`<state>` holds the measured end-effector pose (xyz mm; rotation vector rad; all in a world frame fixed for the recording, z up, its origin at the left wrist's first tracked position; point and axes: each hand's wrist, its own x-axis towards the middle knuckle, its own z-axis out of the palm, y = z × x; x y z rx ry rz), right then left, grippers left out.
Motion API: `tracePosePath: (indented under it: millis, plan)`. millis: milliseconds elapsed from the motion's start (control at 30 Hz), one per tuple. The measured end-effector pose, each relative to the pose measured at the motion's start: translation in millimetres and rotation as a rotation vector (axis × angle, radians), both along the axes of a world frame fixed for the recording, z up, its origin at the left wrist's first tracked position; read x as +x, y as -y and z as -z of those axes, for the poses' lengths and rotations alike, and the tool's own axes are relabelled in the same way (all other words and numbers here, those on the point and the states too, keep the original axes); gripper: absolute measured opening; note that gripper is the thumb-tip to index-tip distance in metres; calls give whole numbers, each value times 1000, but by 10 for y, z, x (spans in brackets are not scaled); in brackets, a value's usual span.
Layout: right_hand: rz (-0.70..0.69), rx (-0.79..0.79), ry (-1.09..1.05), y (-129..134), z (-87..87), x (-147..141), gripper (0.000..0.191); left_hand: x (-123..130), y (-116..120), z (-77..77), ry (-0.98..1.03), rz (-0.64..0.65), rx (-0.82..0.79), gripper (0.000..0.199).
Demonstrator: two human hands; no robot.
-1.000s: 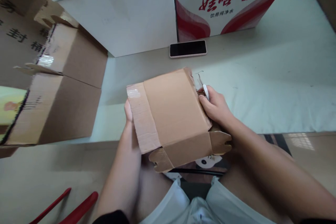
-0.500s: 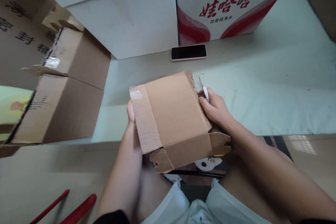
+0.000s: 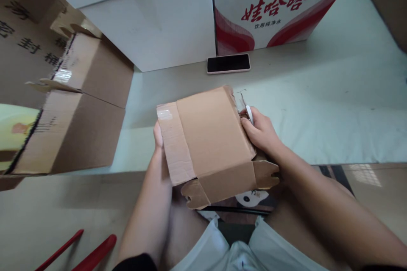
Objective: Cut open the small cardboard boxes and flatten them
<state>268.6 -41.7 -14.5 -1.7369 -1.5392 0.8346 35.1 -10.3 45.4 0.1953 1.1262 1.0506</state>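
A brown cardboard box [image 3: 216,131] is held tilted over my lap, at the front edge of the table. My left hand [image 3: 158,136] grips its left side, most of the fingers hidden behind it. A strip of clear tape shows on the box's upper left corner, and notched flaps stick out along the near side. My right hand [image 3: 259,129] is closed at the torn right edge, its thumb pressed against the cardboard. Between those fingers sits a slim white tool [image 3: 249,114] with a thin blade, apparently a box cutter.
A phone [image 3: 228,64] lies on the pale cloth-covered table [image 3: 333,106]. Behind it stand a plain white box [image 3: 159,25] and a red-and-white printed carton [image 3: 270,12]. Two brown cardboard boxes [image 3: 85,131] sit at left. Red bars [image 3: 95,252] show near the floor.
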Motion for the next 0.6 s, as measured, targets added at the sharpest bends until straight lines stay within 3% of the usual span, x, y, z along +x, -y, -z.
tracePosePath:
  millis: [267,600]
  plan:
    - [-1,-13,-6,-2,9,1,25,-64,-6,69,25,43,23,63]
    - [4,-8,-2,-7,10,3,24,-40,10,39,20,44,21,59]
